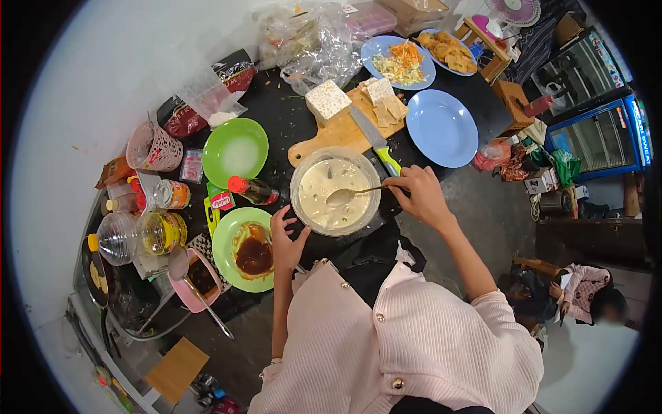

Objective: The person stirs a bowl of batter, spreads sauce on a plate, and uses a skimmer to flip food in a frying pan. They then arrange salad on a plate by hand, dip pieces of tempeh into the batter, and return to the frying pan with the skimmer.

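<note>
A round tub of pale batter (318,181) with green flecks stands at the front of the black table. My right hand (422,196) grips a metal spoon (343,197) by the handle, its bowl resting in the batter. Beside the tub's left wall is my left hand (288,238), fingers spread and touching or nearly touching the rim. Behind the tub lies a wooden cutting board (324,143) with a tempeh block (327,102), cut tempeh slices (390,109) and a knife (372,134) with a green handle.
A blue plate (442,129) sits right of the board; plates of shredded vegetables (400,65) and fried pieces (447,51) are behind. Left are a green plate (249,131), a sauce plate (222,262), a red-capped bottle (254,190) and a pink container (181,297). Another person (586,293) sits at right.
</note>
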`<state>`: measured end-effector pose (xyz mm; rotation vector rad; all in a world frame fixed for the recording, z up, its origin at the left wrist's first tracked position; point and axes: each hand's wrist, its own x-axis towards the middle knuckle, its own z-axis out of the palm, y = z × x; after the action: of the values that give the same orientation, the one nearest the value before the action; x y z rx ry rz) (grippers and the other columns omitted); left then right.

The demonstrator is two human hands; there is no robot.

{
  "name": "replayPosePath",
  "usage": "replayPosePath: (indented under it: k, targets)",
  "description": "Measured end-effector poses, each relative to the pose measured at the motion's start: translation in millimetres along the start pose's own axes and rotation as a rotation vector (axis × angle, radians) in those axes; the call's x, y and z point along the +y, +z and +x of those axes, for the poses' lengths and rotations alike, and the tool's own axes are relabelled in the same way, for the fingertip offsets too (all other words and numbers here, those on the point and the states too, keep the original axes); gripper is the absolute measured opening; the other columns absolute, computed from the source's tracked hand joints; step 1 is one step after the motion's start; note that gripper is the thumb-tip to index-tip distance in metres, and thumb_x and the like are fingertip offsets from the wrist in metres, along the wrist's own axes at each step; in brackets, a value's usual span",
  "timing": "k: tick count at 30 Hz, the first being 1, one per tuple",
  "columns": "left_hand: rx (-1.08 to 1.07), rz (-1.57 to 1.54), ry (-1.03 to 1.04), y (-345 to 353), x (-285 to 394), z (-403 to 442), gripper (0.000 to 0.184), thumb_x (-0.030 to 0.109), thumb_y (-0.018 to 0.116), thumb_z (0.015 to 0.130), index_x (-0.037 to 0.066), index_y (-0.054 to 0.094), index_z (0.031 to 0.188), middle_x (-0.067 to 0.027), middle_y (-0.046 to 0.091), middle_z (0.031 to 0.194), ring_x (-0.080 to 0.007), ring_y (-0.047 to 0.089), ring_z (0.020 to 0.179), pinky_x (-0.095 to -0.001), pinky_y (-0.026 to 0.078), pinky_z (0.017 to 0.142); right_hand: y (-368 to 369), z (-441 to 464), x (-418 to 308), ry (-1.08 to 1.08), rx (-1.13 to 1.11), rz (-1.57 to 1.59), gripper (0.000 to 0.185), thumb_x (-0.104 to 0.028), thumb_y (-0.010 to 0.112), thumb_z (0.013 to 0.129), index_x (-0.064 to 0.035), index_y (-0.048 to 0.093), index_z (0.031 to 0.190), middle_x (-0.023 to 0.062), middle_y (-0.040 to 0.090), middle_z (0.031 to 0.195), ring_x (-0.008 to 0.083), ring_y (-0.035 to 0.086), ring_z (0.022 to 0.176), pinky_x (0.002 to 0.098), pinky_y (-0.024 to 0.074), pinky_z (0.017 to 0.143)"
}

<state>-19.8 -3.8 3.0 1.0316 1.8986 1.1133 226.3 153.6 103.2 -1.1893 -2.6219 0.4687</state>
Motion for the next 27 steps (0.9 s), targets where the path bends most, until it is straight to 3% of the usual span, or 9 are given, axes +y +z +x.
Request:
replayPosePath:
  k: [11, 27]
  targets:
    - [0.0, 0.006, -0.003, 0.0, 0.5, 0.5, 0.066, 0.014, 0.071, 0.07, 0.007, 0.037, 0.126, -0.0113, 0.036, 0.122, -0.0219, 0.051, 0.1, -0.0344, 0.044, 0.08, 1.3, -4.8, 4.3, -0.124, -0.075, -0.003, 0.016, -0.012, 0.059, 0.073, -0.0133, 0.067, 0.086, 0.0045, 0.05, 0.068, 0.0209, 0.05, 0.074, 0.033, 0.0353, 0.064]
    - [-0.009, 0.011, -0.009, -1.4, 6.4, -0.1, 0.064, 0.012, 0.07, 0.07, 0.007, 0.038, 0.125, -0.0111, 0.036, 0.121, -0.0215, 0.051, 0.1, -0.0349, 0.043, 0.082, -14.0, -5.9, 7.8, -0.092, -0.111, -0.046, 0.013, -0.014, 0.06, 0.072, -0.0136, 0.067, 0.083, 0.0033, 0.052, 0.071, 0.0196, 0.05, 0.076, 0.0331, 0.0349, 0.065]
